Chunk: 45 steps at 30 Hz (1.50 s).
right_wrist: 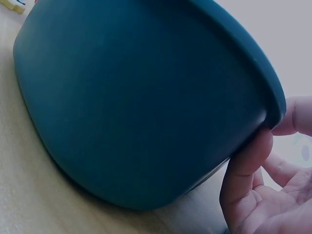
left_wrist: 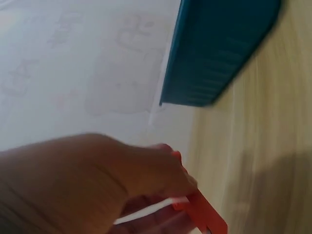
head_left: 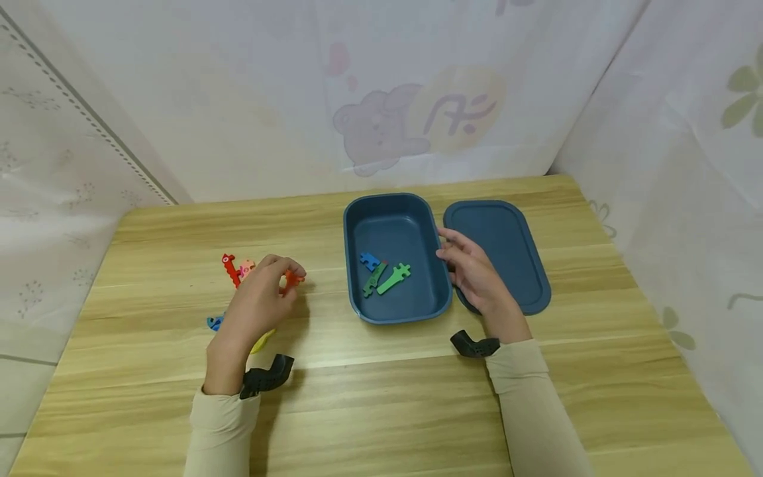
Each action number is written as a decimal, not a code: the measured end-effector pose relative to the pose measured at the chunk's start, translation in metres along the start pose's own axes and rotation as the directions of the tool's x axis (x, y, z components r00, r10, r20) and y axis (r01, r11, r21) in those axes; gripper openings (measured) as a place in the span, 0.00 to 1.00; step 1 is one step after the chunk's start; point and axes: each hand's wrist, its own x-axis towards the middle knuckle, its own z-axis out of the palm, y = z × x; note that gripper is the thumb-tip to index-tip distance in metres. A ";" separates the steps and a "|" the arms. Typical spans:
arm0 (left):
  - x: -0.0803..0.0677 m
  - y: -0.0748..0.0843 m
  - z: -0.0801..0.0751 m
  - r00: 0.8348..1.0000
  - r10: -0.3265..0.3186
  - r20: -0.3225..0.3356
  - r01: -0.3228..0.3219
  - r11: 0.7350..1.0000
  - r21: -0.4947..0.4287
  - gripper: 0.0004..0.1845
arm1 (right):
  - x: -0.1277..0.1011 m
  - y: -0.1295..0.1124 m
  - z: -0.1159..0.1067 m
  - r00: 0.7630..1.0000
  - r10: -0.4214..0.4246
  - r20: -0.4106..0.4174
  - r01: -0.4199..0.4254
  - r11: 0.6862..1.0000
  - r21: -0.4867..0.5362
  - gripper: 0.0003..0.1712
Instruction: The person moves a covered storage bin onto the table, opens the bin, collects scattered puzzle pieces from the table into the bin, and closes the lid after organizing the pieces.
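My left hand [head_left: 260,299] pinches an orange-red puzzle piece [head_left: 291,279] between thumb and fingers, above the table left of the box; in the left wrist view the flat piece [left_wrist: 207,213] sticks out past the fingertips. The dark blue box [head_left: 398,311] stands uncovered, with a blue piece [head_left: 369,261], a dark green piece [head_left: 373,281] and a light green piece [head_left: 395,279] lying on its floor. My right hand [head_left: 477,278] holds the box's right side at the rim. In the right wrist view, one fingertip [right_wrist: 261,141] presses just under that rim.
The matching lid [head_left: 507,252] lies flat right of the box, partly behind my right hand. Near my left hand lie a red piece [head_left: 229,268], a pink piece [head_left: 246,268], a blue piece [head_left: 215,322] and a yellow piece [head_left: 262,340]. Curtains surround the wooden table [head_left: 381,404].
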 end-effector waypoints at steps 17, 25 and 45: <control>0.011 0.015 -0.003 0.985 0.155 -0.078 -0.167 0.972 -0.167 0.09 | -0.002 0.000 -0.001 0.999 -0.023 0.025 0.023 1.000 -0.001 0.37; 0.016 0.021 -0.007 0.977 0.184 -0.108 -0.205 0.950 -0.235 0.10 | -0.001 0.001 -0.001 1.000 -0.013 0.017 0.014 1.000 -0.025 0.37; 0.025 0.040 -0.009 0.977 0.146 -0.157 -0.193 0.916 -0.350 0.10 | 0.000 0.000 -0.004 1.000 -0.016 0.012 0.017 0.999 -0.030 0.37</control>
